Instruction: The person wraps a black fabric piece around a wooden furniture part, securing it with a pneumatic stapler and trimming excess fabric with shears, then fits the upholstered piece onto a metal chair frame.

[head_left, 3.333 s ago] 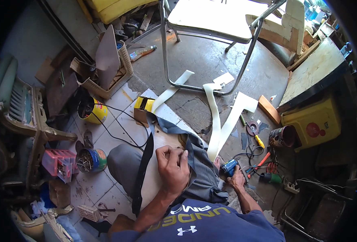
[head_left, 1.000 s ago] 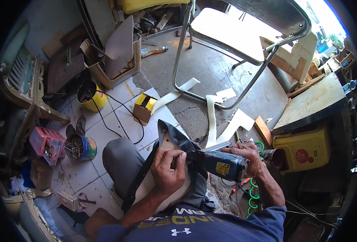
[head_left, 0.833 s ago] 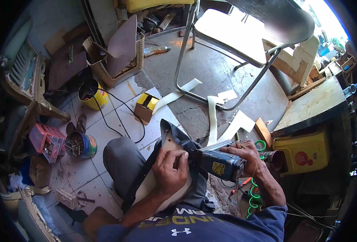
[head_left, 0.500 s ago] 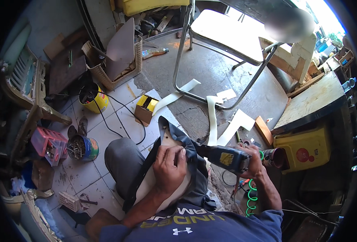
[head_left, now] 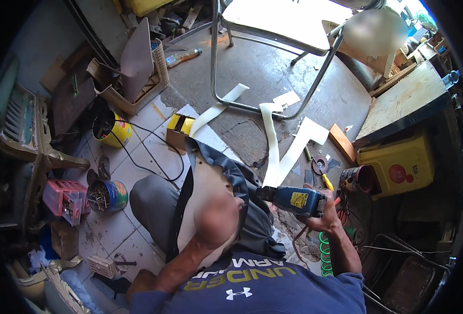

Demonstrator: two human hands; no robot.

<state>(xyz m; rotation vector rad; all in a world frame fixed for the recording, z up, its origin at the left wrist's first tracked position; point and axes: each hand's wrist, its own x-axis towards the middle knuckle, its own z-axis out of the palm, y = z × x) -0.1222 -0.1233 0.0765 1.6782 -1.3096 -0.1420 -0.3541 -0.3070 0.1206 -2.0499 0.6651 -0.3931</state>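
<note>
Blue pwr tool (head_left: 315, 204), ylw label (head_left: 298, 199), nose (head_left: 265, 193) pointing L nr dk-gray fabric (head_left: 255, 212), bunched along beige panel (head_left: 205, 175)

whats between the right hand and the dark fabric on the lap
In the head view, the blue tool lies between them: the right hand holds its rear, and its black nose points toward the dark fabric; contact is unclear.

White tile floor (head_left: 113, 227) meeting grey concrete (head_left: 265, 68); metal-framed chair (head_left: 273, 23); daylight (head_left: 412, 8) upper right.

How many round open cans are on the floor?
3: a yellow can and a blue-green can at the left, a paint-spattered can at the right. Others may be hidden.
</note>
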